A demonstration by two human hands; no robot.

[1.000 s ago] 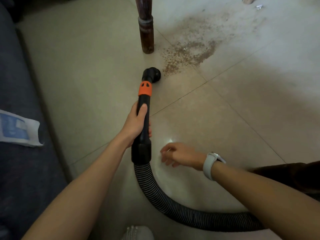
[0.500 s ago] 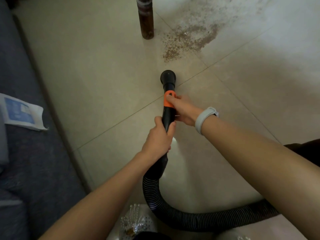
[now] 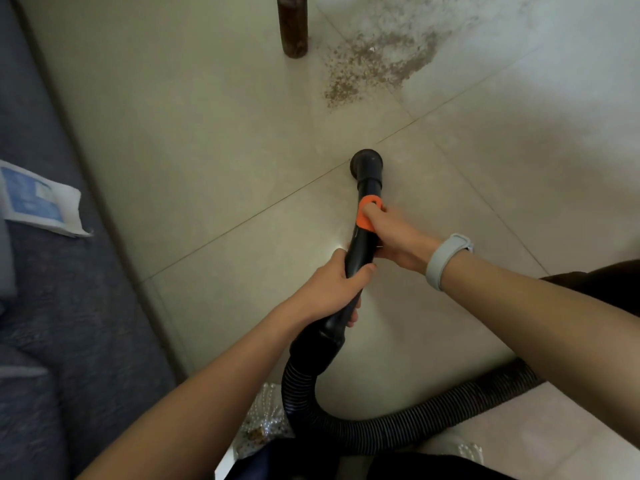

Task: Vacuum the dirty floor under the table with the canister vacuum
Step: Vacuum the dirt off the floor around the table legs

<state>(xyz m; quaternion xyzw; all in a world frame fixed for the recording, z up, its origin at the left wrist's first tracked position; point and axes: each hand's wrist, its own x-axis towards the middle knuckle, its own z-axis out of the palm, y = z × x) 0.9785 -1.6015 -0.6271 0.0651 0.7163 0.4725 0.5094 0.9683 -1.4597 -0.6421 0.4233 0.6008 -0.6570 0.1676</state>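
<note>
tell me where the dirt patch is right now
In the head view the dirt patch lies top centre on the floor, just right of the table leg, beyond the nozzle.

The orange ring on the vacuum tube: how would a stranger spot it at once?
Start at the ribbed black hose curling over the pale floor tiles and follow it up the black tube held in both hands. Just below the round nozzle sits the orange ring, under the right hand, the only bright colour on the black vacuum.
</note>
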